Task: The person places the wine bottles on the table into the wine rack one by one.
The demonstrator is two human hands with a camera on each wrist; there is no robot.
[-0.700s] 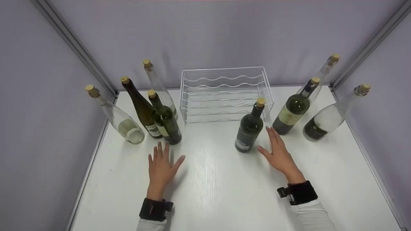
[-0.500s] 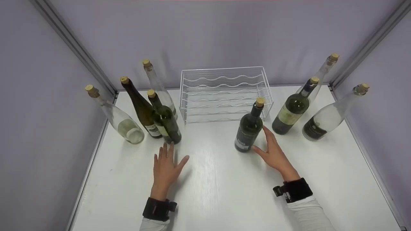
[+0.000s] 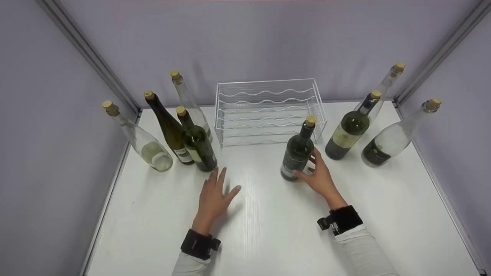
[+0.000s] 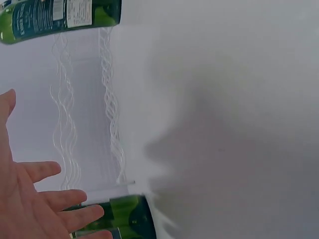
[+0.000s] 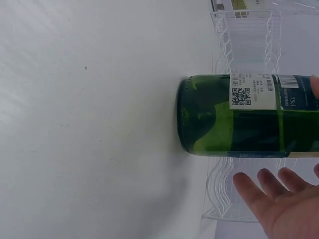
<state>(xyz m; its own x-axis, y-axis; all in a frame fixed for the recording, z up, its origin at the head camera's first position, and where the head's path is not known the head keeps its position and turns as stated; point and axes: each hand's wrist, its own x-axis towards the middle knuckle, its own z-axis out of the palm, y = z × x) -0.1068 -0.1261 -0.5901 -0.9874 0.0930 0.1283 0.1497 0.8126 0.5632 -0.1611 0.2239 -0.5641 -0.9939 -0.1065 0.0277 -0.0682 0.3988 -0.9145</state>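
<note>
A dark green corked wine bottle (image 3: 297, 153) stands upright right of the middle of the table. My right hand (image 3: 321, 179) is around its lower right side, the thumb overlapping the label in the head view. In the right wrist view the fingers (image 5: 249, 191) are extended, with a gap between them and the green glass (image 5: 209, 117). My left hand (image 3: 214, 197) is spread over the table, its fingertips just below the base of another green bottle (image 3: 201, 149). That hand (image 4: 30, 209) holds nothing.
A white wire rack (image 3: 268, 81) with wavy rails stands at the back. More corked bottles stand left, including a brown-green one (image 3: 168, 128) and a clear one (image 3: 151, 151). At right are a cream-labelled bottle (image 3: 347, 136) and a clear, dark-labelled one (image 3: 387, 143). Walls enclose the table.
My right hand has moved left, from beside the dark green bottle to around it. My left hand has drifted right, its fingers still spread. The bottles stand where they were.
</note>
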